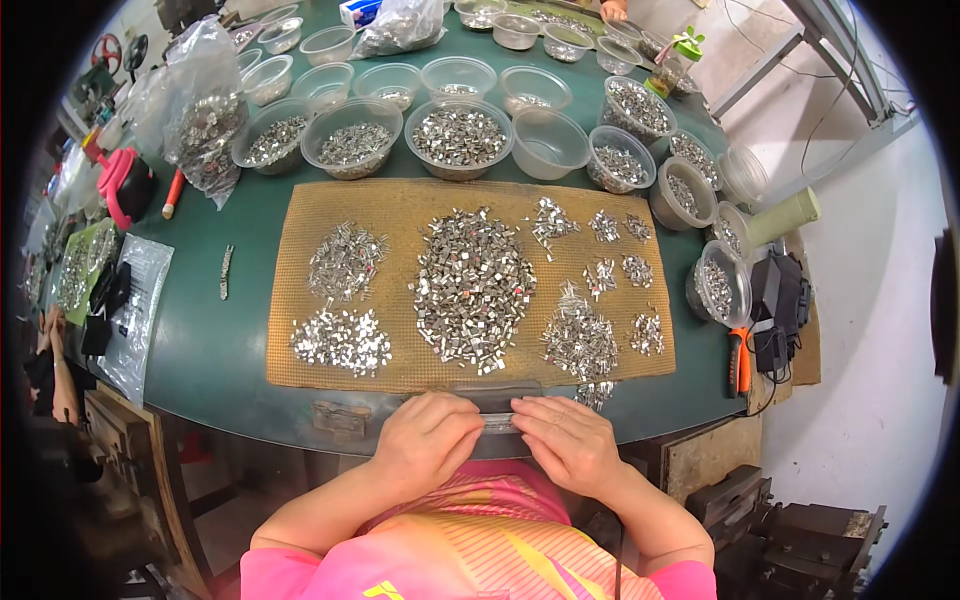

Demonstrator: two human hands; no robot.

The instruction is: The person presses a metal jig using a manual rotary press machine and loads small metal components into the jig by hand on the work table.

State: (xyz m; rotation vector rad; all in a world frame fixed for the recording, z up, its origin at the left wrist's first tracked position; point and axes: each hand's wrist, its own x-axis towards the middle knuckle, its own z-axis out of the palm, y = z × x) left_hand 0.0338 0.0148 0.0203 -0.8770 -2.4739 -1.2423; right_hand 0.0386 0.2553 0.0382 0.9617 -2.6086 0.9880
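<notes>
At the near edge of the table, my left hand (428,440) and my right hand (572,440) face each other with fingers curled. Between their fingertips shows a short silvery metal strip (497,423), and both hands grip its ends, which the fingers hide. Just behind it lies a dark flat block (492,396). Beyond the hands, a tan textured mat (400,365) bears sorted piles of small metal pieces. The largest pile (473,290) is in the middle, with shiny pieces (342,342) at left and thin pieces (580,340) at right.
Clear plastic bowls (458,140) of metal parts line the mat's far side and curve down the right. One bowl (550,145) looks empty. A linked metal strip (226,272) lies left of the mat. Orange-handled pliers (739,362) rest at right. Another person's hand (52,325) shows far left.
</notes>
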